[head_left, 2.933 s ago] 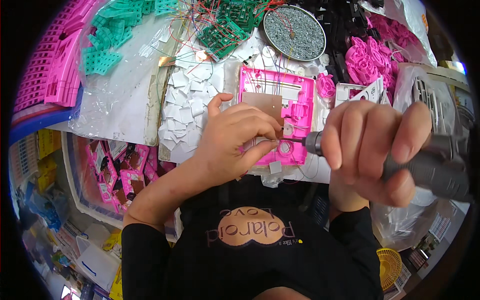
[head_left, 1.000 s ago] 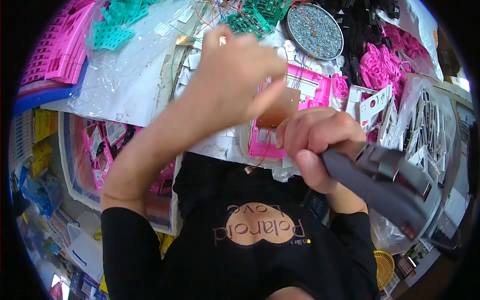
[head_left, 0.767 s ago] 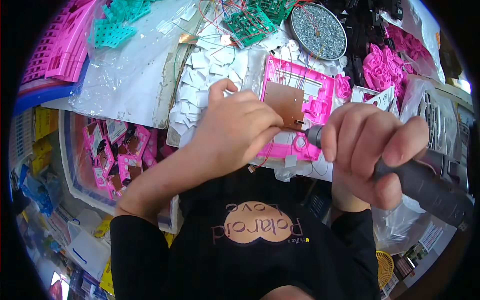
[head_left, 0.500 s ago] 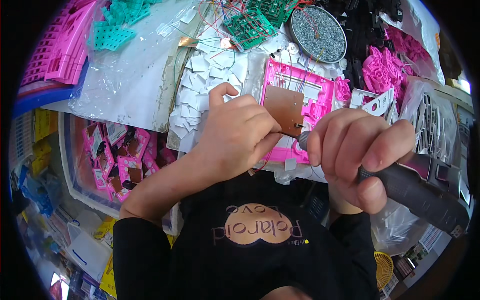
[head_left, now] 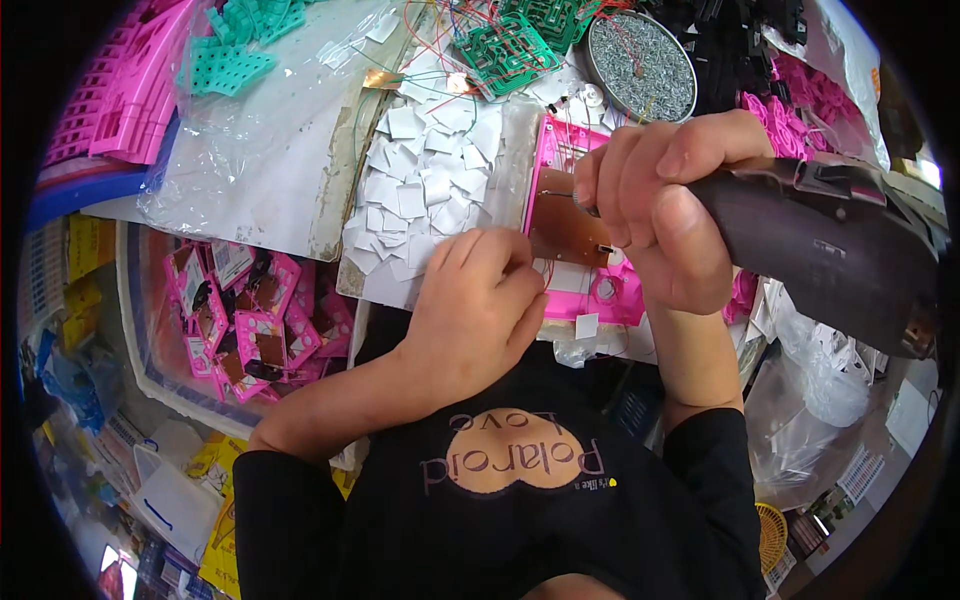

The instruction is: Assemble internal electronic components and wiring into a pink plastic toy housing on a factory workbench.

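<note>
My right hand [head_left: 665, 200] is wrapped round a dark electric screwdriver [head_left: 820, 235]. Its thin bit reaches left across a brown circuit board [head_left: 570, 232], near the board's upper left part. The board lies in a pink plastic casing [head_left: 625, 308], with thin wires around it; my right hand hides the casing's upper right. Close by the casing's lower left corner is my left hand [head_left: 470, 310], fingers curled in and thumb pressed toward them. What those fingers hold, if anything, is hidden. A small white square [head_left: 587, 326] sits at the casing's near edge.
White paper squares [head_left: 420, 190] are heaped left of the casing. Beyond lie green circuit boards [head_left: 508, 55] with wires and a round tray of screws [head_left: 641, 68]. A bin [head_left: 180, 385] at the left holds assembled pink units. Pink parts [head_left: 125, 90] and clear bags [head_left: 790, 440] flank the table.
My left hand has drawn back from the board toward me. My right hand has moved the screwdriver up and away from me, its bit shifting from the board's lower right to its upper left.
</note>
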The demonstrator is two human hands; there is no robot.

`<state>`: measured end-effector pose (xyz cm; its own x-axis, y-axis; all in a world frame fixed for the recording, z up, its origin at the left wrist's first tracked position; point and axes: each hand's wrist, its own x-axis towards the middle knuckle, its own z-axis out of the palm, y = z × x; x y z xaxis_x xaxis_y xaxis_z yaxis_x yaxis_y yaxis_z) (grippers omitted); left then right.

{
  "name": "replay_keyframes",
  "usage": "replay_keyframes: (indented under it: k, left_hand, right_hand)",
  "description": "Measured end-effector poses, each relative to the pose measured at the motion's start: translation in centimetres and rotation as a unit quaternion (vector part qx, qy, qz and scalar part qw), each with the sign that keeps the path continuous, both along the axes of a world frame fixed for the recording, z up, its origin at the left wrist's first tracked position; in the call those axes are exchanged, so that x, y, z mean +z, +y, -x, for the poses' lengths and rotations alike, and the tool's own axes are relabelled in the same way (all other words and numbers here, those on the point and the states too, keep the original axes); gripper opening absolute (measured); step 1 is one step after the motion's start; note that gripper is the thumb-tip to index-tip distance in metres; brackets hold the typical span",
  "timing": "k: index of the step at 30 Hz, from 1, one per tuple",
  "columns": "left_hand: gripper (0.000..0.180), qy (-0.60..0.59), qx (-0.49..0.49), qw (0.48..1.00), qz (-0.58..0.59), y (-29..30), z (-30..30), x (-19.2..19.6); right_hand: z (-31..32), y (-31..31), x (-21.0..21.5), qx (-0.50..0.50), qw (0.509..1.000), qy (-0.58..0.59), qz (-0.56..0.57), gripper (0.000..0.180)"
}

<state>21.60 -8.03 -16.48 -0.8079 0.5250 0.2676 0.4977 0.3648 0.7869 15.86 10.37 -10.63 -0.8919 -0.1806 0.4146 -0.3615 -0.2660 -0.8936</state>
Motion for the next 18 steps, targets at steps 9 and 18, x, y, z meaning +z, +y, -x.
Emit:
replay_keyframes:
  k: [9,18]
  left_hand:
    - [0.013,-0.078,-0.072,0.993,0.049,-1.1,3.1,2.3]
    - [0.015,-0.043,-0.132,0.990,0.008,-2.1,3.1,2.4]
  right_hand:
    - [0.2,-0.3,0.1,-0.010,0.999,-0.023,-0.031,0.027]
    - [0.4,0.3,0.4,0.014,1.000,-0.004,-0.020,0.019]
